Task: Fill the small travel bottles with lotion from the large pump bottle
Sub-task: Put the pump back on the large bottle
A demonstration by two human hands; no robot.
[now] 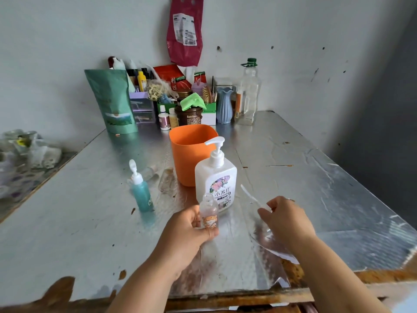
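A white pump bottle (216,177) with a flower label stands on the foil-covered table (90,222), its nozzle pointing left. Just in front of it my left hand (191,231) grips a small clear travel bottle (209,211) with an orange cartoon sticker, upright and uncapped. My right hand (286,219) is to the right, fingers pinched on the edge of a clear plastic sheet (266,236). A small teal bottle (141,190) with a flipped-up white cap stands to the left. Two clear small bottles (165,179) sit behind it.
An orange plastic cup (191,152) stands directly behind the pump bottle. Along the back wall are a green pouch (114,100), jars, a blue vase (224,105) and a tall clear bottle (248,93). Plastic bags (22,150) lie on the left.
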